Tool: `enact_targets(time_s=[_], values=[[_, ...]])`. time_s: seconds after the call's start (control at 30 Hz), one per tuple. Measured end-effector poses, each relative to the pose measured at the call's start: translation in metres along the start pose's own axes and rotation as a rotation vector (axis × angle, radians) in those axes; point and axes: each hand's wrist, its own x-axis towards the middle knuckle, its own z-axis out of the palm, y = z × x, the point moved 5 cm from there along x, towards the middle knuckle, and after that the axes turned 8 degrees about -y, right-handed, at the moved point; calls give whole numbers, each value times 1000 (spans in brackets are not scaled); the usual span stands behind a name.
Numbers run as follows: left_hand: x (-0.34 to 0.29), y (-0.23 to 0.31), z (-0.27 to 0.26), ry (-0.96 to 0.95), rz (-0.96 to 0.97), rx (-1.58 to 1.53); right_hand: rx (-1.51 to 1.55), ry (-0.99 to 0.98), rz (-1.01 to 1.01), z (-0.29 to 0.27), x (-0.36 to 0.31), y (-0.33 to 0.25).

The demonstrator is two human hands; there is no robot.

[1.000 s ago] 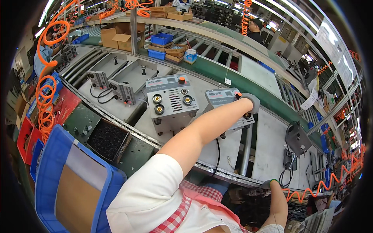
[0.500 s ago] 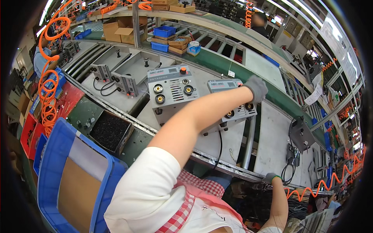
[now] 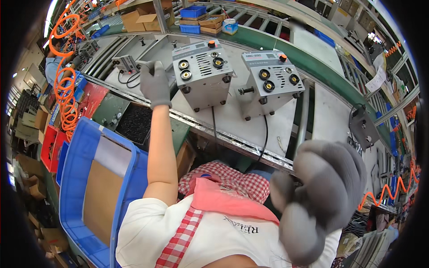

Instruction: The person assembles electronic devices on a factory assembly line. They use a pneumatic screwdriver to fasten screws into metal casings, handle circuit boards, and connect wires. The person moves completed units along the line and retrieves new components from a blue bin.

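My left hand (image 3: 155, 85), in a grey glove, reaches over the conveyor's near edge on the left. Its fingers bend away from view, so their grip is hidden. Just beyond it stands a small grey panel (image 3: 126, 64) with black leads. My right hand (image 3: 324, 192), gloved too, looms large and slightly blurred at lower right. Its fingers curl loosely, thumb apart, with nothing seen between them. Two grey boxy machines, one at centre (image 3: 203, 73) and one to its right (image 3: 271, 85), carry round sockets and an orange-red knob each. A black cable hangs from each.
A large blue bin (image 3: 127, 196) stands at lower left, near a tray of small black parts (image 3: 134, 122). Orange coiled hoses (image 3: 67, 85) hang at left. A dark upright panel (image 3: 364, 127) stands at right. Small blue and brown boxes (image 3: 192, 12) sit behind the machines.
My left arm has swung from the right-hand machine to the left side of the conveyor. My right hand has risen from the conveyor's near edge toward the camera. The view has shifted.
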Motion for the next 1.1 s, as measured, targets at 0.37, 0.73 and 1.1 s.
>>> enact_targets(time_s=[0.37, 0.73, 1.1], values=[[-17, -25, 47, -222, -134, -105, -84, 34, 177, -26, -8, 3], [-18, -23, 63, -276, -245, -123, -37, 154, 220, -44, 10, -14], [-19, -46, 57, -344, -333, -295, -4, -163, 398, -38, 8, -10]])
